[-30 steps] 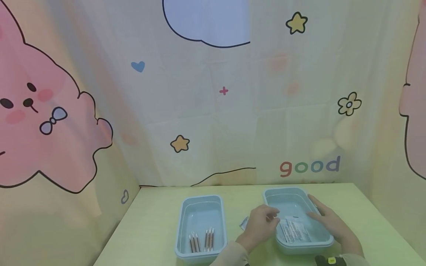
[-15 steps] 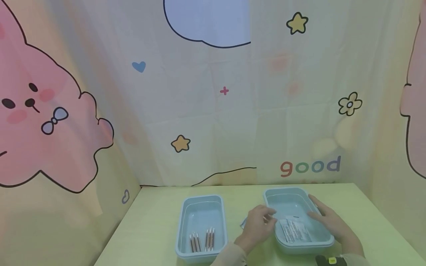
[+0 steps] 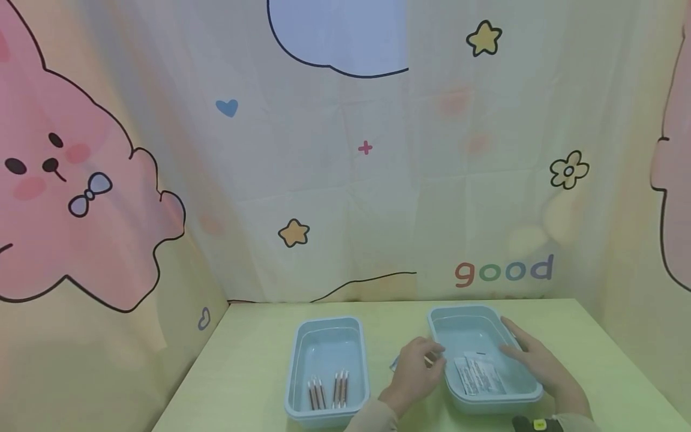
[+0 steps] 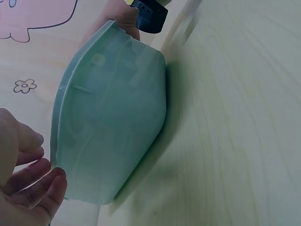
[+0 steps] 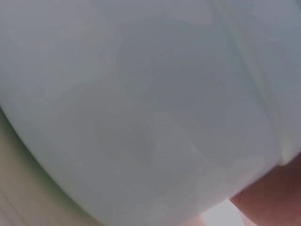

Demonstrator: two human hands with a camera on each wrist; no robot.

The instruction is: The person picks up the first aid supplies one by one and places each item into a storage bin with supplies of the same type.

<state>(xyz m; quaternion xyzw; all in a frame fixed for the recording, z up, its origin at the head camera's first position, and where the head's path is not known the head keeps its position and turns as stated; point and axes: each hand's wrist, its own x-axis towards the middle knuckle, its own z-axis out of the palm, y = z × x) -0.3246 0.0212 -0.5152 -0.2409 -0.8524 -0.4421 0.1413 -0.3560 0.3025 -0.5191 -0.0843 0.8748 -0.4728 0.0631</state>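
A pale blue plastic tray (image 3: 466,333) stands at the right with several flat clear-and-white packets (image 3: 480,375) lying near its front. The right hand (image 3: 542,363) grips this tray by its right wall, thumb over the inside and fingers outside. In the right wrist view, the tray's wall (image 5: 155,103) fills most of the picture. At the opposite rim hovers the left hand (image 3: 414,373), its fingers loosely bent and a small gap between thumb and forefinger. In the left wrist view, the fingertips (image 4: 56,181) come up to the tray's rim; nothing shows between them.
A second blue tray (image 3: 326,345) stands at the left, holding several brown sticks with white tips (image 3: 340,389). Partly behind the left hand, a small blue-and-white packet (image 3: 394,363) lies on the light wood table (image 3: 227,372). A printed curtain (image 3: 335,180) hangs behind.
The left hand has drawn back slightly to the left, from over the right tray to its rim. The right hand and both trays stay where they were.
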